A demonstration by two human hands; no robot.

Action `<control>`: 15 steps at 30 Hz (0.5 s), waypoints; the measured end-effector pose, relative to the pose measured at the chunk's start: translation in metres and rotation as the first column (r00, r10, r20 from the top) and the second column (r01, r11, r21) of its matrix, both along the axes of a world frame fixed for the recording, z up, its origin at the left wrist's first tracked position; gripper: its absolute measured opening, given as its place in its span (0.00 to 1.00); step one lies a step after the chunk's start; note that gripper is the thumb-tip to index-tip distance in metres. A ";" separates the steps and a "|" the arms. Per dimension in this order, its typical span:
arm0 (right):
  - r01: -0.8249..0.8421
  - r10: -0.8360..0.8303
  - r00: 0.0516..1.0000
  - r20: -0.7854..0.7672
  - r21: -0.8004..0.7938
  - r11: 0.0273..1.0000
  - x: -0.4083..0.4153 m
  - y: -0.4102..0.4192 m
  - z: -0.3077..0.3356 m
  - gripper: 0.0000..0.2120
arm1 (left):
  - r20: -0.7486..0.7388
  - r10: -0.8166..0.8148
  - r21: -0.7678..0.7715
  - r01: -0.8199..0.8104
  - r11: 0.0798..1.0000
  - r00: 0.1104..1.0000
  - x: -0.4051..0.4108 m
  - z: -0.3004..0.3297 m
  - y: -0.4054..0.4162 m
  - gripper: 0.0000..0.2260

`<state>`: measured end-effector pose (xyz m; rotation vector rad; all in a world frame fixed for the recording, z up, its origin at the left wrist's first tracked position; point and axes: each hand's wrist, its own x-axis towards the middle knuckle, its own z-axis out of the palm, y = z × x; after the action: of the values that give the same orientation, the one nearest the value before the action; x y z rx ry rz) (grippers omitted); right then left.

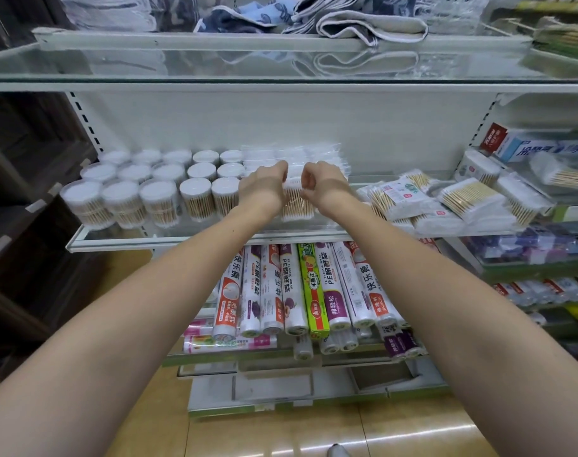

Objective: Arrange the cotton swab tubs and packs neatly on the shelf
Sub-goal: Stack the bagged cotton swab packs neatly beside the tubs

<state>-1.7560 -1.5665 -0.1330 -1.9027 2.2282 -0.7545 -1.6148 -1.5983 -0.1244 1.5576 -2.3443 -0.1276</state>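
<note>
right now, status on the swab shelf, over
Left hand and right hand both gripping one swab pack. Tubs in rows at left. Loose packs heaped at right.

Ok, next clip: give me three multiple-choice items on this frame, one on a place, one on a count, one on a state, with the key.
1. Where do the round cotton swab tubs stand on the glass shelf?
A. left of the hands
B. right of the hands
C. on the floor

2. How many tubs are in the front row?
A. two
B. five
C. nine

3. What are the left hand and right hand doing?
A. hanging idle
B. fingers curled on a swab pack
C. lifting a towel

Key: 1 A, tubs fill the shelf's left part; 2 B, five stand along the front edge; 3 B, both hands curl over the pack between them.
</note>
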 end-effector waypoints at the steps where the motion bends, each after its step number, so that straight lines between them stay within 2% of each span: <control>1: 0.003 -0.003 1.000 -0.014 0.003 1.000 0.001 0.001 0.000 0.10 | 0.009 -0.004 -0.014 0.004 1.000 1.000 0.000 0.000 0.001 0.10; 5: 0.017 -0.016 0.999 -0.034 0.017 1.000 0.005 0.005 -0.004 0.07 | 0.038 -0.043 -0.064 0.046 0.997 0.998 0.002 -0.003 0.007 0.14; 10: -0.004 0.005 1.000 0.012 -0.053 0.999 0.009 0.027 -0.016 0.04 | 0.031 -0.169 -0.082 0.171 0.982 0.985 0.009 -0.012 0.020 0.05; 15: -0.024 0.030 0.998 0.047 -0.119 0.993 0.015 0.063 -0.028 0.05 | -0.068 -0.241 -0.009 0.241 0.971 0.968 0.012 -0.035 0.038 0.03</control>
<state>-1.7410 -1.5040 -0.1612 -1.9393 2.1696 -0.9377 -1.6026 -1.5600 -0.1592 1.2413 -2.4696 -0.2329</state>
